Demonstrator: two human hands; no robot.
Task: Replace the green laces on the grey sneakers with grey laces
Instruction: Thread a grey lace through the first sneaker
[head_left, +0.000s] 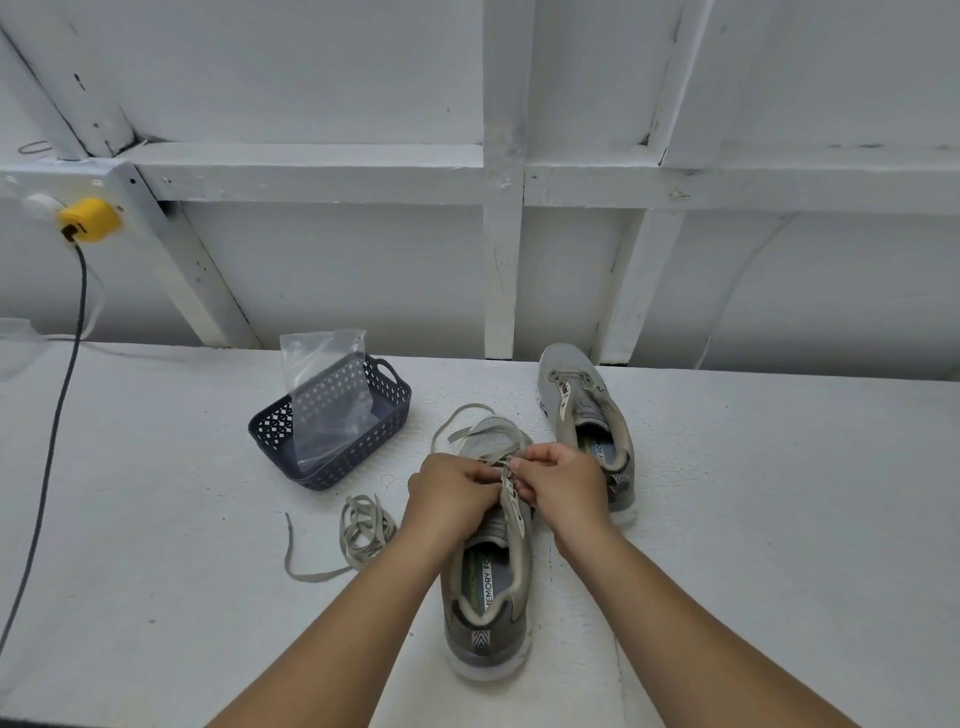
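Observation:
A grey sneaker (488, 608) lies in front of me with its heel toward me. My left hand (449, 486) and my right hand (558, 478) meet over its eyelets, each pinching the pale lace (506, 447) that crosses the tongue. Loose loops of that lace trail over the toe to the left. A second grey sneaker (582, 410) lies farther back on the right with no lace visible in its eyelets. A loose pale grey-green lace (358, 535) lies coiled on the table to the left of the near sneaker.
A dark perforated plastic basket (387, 397) with a clear plastic bag (330, 400) in it stands at the back left. A black cable (57, 410) runs from a yellow plug (89, 220) on the white wall down across the white table (779, 519).

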